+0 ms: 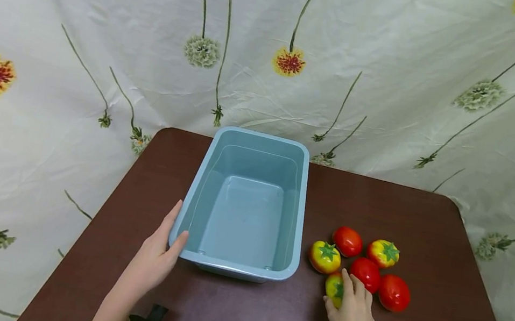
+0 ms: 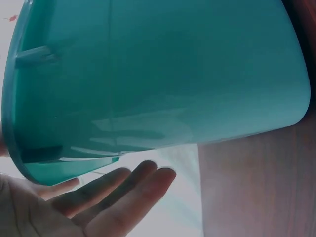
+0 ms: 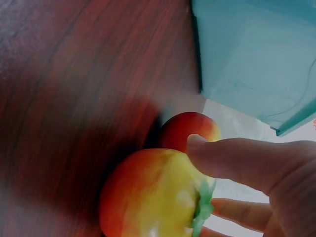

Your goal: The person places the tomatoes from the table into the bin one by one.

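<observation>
A blue plastic basin (image 1: 242,218) stands on the brown table. My left hand (image 1: 156,261) is at its near left corner, thumb over the rim and the other fingers (image 2: 133,197) stretched along the outside. My right hand (image 1: 355,317) holds a yellow-and-red tomato (image 3: 148,197) with a green star-shaped top, thumb on one side and fingertips on the other. That tomato (image 1: 334,289) is still low at the table. Around it lie another yellow-red tomato (image 1: 325,257) and a red tomato (image 1: 365,274), close to my fingertips.
Farther back are a red tomato (image 1: 347,241) and a yellow-red one (image 1: 383,253); another red tomato (image 1: 394,293) lies to the right. A flowered white cloth (image 1: 256,95) hangs behind the table (image 1: 237,315). The basin's right wall stands just left of the tomatoes.
</observation>
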{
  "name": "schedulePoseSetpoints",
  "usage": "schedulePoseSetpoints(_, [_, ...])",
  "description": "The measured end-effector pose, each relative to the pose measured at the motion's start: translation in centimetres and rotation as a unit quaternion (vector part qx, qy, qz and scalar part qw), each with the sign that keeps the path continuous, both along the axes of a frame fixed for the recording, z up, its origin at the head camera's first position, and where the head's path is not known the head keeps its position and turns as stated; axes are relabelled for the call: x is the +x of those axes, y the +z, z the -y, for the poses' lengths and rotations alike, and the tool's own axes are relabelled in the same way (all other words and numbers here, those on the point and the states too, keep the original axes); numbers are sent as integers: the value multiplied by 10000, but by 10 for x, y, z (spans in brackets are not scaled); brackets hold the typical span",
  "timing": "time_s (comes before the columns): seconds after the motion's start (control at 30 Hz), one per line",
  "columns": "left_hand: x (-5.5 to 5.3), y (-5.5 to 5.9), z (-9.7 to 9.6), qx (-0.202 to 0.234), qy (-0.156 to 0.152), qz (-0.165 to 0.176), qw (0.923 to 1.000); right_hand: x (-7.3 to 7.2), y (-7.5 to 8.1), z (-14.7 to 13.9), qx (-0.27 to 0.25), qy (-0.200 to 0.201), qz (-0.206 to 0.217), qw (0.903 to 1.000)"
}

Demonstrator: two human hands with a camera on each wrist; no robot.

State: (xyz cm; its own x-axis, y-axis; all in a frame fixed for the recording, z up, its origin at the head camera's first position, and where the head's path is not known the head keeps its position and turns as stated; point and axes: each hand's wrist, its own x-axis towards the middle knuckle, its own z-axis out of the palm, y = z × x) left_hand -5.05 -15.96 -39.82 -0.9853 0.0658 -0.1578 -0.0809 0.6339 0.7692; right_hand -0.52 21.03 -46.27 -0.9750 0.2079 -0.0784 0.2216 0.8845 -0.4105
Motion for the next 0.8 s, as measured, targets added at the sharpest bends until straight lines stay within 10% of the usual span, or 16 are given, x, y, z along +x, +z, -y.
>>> schedulePoseSetpoints(0.8, [-2,-3,12,343,-337,73,9988,6,-9,1,-93,1,-49,9999])
